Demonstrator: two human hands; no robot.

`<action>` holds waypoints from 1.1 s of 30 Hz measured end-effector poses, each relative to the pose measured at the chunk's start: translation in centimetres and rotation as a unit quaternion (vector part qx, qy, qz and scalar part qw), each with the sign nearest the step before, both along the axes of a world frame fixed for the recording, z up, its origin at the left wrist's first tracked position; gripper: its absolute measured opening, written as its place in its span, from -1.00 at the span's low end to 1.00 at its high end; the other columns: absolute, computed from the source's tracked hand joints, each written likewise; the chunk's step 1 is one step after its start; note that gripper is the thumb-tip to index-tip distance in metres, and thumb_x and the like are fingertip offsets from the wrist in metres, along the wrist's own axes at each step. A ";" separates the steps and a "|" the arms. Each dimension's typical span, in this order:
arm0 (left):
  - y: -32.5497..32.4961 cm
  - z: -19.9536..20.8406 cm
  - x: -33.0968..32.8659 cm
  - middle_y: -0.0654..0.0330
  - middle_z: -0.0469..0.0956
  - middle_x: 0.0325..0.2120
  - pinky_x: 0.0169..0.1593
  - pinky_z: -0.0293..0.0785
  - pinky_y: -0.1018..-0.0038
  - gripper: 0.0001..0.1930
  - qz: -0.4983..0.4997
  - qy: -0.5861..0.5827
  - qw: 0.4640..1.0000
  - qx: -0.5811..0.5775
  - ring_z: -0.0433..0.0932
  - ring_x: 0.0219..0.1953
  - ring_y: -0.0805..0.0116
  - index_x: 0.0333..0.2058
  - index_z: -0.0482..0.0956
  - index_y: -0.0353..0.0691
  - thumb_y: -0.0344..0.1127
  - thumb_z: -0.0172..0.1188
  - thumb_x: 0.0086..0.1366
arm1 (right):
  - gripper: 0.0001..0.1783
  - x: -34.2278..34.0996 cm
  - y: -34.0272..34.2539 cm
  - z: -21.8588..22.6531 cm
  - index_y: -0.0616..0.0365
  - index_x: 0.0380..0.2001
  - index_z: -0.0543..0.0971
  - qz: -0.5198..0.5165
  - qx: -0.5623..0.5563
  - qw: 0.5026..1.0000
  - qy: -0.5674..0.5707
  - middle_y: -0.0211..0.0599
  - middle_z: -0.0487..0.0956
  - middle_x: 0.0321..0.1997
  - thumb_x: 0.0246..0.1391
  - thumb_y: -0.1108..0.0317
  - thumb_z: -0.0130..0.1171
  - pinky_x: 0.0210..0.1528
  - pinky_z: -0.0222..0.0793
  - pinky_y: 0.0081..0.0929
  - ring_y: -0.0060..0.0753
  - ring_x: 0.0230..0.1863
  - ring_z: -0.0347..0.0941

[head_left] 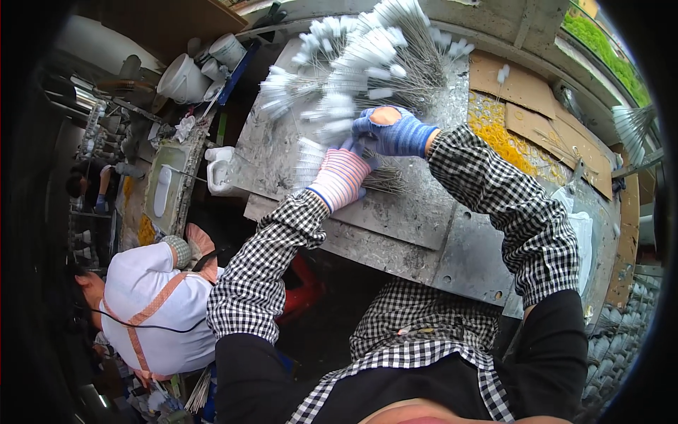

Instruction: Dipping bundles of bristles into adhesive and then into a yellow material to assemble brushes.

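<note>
My left hand point(342, 177), in a pink-and-white striped glove, closes around a bundle of wire brushes. Their white bristle heads point(308, 161) stick out to its left and their thin wire stems point(385, 179) to its right. Just above it, my right hand point(397, 132) wears a blue glove with a hole over the back. Its fingers are curled beside blurred white brush heads point(330, 116) and appear to grip these brushes; the fingertips are partly hidden. A large heap of similar brushes point(378, 53) lies beyond my hands on the grey metal worktable point(272, 166).
Yellow rings point(505, 141) lie beside cardboard sheets point(572, 152) at the right. A metal plate point(470, 258) covers the table's near edge. White buckets point(185, 79) and a white plastic container point(220, 169) stand left. A co-worker in a white shirt point(155, 311) sits at the lower left.
</note>
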State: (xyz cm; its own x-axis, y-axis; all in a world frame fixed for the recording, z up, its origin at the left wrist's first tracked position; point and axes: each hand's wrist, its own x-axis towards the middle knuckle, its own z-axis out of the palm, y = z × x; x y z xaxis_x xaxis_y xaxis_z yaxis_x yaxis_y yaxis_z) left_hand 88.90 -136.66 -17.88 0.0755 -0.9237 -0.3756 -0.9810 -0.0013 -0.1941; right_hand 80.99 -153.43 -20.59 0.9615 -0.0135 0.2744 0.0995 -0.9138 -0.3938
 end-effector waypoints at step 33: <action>10.4 2.0 -1.6 0.13 0.61 -0.27 -0.12 0.55 0.33 -0.67 0.155 0.456 0.770 -0.419 0.62 -0.22 0.27 -0.06 0.49 -0.28 -0.40 0.32 0.22 | -0.56 -11.4 -0.4 0.4 0.07 0.18 0.54 -0.069 0.263 0.961 -0.043 -0.08 0.53 0.23 0.23 0.37 0.21 0.31 0.35 -0.30 -0.22 0.27 0.45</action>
